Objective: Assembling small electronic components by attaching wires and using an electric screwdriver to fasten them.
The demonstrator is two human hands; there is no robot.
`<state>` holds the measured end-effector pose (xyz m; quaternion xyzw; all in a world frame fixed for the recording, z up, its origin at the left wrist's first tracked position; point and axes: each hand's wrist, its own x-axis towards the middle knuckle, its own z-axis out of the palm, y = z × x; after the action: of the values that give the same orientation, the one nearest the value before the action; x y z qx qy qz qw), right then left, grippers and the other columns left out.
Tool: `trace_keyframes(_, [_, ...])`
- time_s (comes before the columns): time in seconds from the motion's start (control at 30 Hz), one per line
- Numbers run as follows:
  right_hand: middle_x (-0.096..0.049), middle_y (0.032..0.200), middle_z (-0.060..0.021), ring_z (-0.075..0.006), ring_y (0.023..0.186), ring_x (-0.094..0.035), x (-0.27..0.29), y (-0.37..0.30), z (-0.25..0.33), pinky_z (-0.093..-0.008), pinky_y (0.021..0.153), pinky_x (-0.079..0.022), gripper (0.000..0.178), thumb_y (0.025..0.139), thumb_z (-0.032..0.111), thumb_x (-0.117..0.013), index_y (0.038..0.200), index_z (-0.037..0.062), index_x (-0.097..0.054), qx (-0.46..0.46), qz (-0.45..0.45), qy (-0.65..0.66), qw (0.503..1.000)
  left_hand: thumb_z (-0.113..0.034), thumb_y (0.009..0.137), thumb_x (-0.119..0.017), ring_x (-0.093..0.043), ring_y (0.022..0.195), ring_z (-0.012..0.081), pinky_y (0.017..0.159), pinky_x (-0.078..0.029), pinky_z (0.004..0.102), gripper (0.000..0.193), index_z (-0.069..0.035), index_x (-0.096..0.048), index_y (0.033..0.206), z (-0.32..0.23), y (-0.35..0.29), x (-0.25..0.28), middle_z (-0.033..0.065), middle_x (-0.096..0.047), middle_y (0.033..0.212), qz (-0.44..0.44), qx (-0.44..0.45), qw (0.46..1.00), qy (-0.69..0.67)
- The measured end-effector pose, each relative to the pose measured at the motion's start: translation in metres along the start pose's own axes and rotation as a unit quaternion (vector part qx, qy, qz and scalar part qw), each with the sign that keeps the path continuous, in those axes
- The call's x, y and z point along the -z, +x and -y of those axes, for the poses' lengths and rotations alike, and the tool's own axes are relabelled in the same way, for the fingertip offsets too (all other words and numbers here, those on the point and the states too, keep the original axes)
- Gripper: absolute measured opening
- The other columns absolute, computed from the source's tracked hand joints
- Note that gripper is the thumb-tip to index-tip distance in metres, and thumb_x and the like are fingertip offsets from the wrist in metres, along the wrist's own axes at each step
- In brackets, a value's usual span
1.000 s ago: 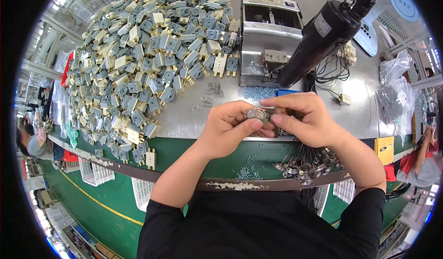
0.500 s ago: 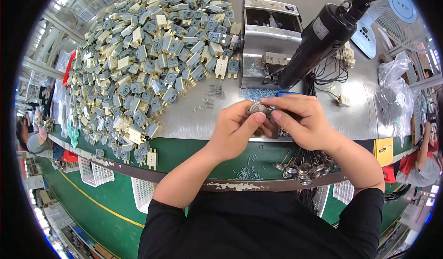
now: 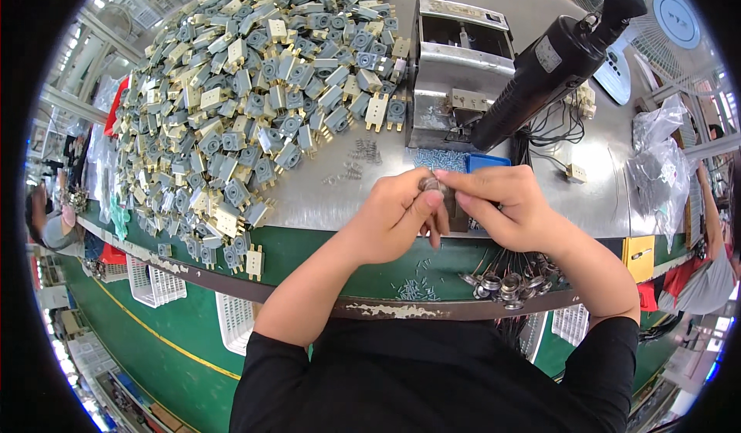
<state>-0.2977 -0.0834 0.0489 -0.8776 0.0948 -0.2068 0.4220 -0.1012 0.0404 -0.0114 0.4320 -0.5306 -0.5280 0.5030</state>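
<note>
Near the bench's front edge, my left hand (image 3: 395, 213) is closed around a small round metal part (image 3: 434, 185), mostly covered by its fingers. My right hand (image 3: 511, 208) meets it from the other side, its index fingertip touching the part and its thumb just below. Whether anything tiny sits between those right fingertips is hidden. Behind my hands lie a heap of small bluish screws (image 3: 438, 160) and a blue tray (image 3: 488, 163). Loose coil springs (image 3: 366, 152) are scattered to the left of them.
A large pile of grey and cream connector blocks (image 3: 247, 109) covers the left. A metal fixture (image 3: 459, 70) and a black cylindrical tool (image 3: 532, 78) stand beyond my hands. Round metal parts with wires (image 3: 509, 285) and loose screws (image 3: 415, 289) lie on the green front strip.
The round metal part has turned and is more enclosed by my left fingers. My right fingers have shifted slightly over it, and more of the blue tray shows.
</note>
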Motion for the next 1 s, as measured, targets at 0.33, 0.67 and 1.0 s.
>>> trace_keyframes(0.33, [-0.068,0.074,-0.0152,-0.0238,0.062,-0.064,0.003,-0.004,0.006,-0.0337,0.059,-0.048,0.031,0.092,-0.002,-0.071,0.122,-0.0031,-0.076,-0.17,-0.01,0.107,0.979,-0.027,0.115,-0.047,-0.074,0.068,0.0174,0.061,-0.056,0.0281,0.031,0.001,-0.056,0.104,0.001,-0.002,0.0,0.0095,-0.072,0.082,0.033,0.019,0.992,-0.119])
trace_keyframes(0.67, [-0.064,0.075,-0.0147,-0.0242,0.063,-0.059,-0.005,-0.001,0.005,-0.0356,0.059,-0.045,0.029,0.092,-0.001,-0.07,0.119,-0.009,-0.073,0.005,-0.001,-0.014,1.0,-0.021,0.115,-0.046,-0.068,0.06,0.015,0.056,-0.053,0.0266,0.025,0.0,-0.055,0.106,-0.001,-0.004,-0.019,0.0097,-0.071,0.079,-0.101,-0.049,0.993,0.038])
trace_keyframes(1.0, [-0.065,0.084,-0.0138,-0.0225,0.077,-0.064,0.0,-0.006,0.007,-0.0339,0.072,-0.051,0.053,0.083,0.007,-0.071,0.135,-0.0071,-0.066,-0.054,0.03,0.045,0.997,-0.033,0.113,-0.054,-0.068,0.063,0.0164,0.058,-0.053,0.0301,0.033,-0.001,-0.06,0.107,-0.005,-0.002,-0.003,0.0089,-0.069,0.079,-0.039,0.049,0.968,-0.242])
